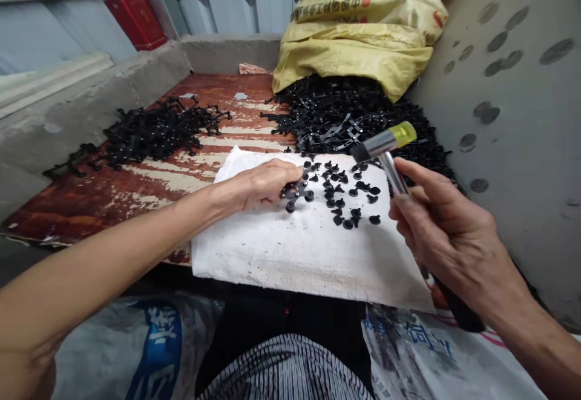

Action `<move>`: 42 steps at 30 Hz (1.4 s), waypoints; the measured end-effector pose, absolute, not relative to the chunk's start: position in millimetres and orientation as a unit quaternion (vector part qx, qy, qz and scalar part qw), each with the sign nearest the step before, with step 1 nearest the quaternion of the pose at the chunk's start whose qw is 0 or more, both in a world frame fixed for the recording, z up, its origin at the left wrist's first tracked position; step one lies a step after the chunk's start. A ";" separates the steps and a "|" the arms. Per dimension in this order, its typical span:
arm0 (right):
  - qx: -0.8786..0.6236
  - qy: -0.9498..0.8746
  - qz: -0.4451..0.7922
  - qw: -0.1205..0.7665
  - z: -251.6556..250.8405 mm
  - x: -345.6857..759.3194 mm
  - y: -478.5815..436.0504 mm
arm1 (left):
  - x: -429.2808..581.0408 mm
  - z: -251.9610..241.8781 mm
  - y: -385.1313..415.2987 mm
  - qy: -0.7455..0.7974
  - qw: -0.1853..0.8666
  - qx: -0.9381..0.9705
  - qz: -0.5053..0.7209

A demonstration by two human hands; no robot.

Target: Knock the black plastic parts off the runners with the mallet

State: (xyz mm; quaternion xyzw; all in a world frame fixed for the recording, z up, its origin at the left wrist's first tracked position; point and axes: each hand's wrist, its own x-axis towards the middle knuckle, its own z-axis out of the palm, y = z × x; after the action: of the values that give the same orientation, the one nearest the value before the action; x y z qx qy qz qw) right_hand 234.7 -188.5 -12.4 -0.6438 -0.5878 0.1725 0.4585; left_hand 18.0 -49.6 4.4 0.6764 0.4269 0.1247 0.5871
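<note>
A soft-face hammer (384,144) tilts above scattered black plastic studs (338,191).

In front of you is a board with peeling red-brown paint (104,197). On it lie a white cloth (308,261), a heap of black plastic pieces (154,134) at your left, and a bigger heap (358,106) behind the cloth, toward your right.

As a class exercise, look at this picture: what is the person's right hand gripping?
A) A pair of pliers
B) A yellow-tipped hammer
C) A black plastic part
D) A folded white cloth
B. The right hand closes around the metal shaft of the yellow-tipped hammer, its head raised above the cloth.
</note>
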 end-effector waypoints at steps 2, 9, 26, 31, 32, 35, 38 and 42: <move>-0.651 -0.502 0.274 0.499 -18.6 237.8 -196.4 | 17.6 6.2 -59.9 0.382 0.581 0.710 0.108; -0.635 -0.355 0.422 0.540 -45.1 239.6 -208.4 | 38.1 6.3 -74.8 0.394 0.519 0.756 0.062; -0.623 -0.365 0.436 0.537 -47.6 245.2 -209.3 | 44.0 2.2 -71.3 0.425 0.547 0.718 0.065; -0.618 -0.379 0.435 0.534 -47.0 245.6 -208.9 | 45.3 3.2 -72.1 0.426 0.545 0.719 0.062; -0.617 -0.378 0.436 0.535 -46.8 245.4 -209.0 | 46.0 3.5 -72.4 0.428 0.543 0.720 0.060; -0.619 -0.373 0.437 0.536 -46.4 245.0 -209.4 | 47.2 3.3 -72.7 0.434 0.538 0.721 0.059; -0.616 -0.367 0.441 0.540 -46.7 245.4 -210.0 | 46.7 1.1 -71.7 0.431 0.536 0.723 0.060; -0.608 -0.359 0.448 0.548 -47.0 246.0 -209.8 | 45.7 -1.3 -71.0 0.420 0.528 0.735 0.063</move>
State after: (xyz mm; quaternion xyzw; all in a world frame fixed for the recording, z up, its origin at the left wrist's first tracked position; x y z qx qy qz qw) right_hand 246.0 -209.8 -47.0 -0.6080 -0.3594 0.4482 0.5480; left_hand 45.7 -71.0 -1.3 0.7351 0.4203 0.0634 0.5282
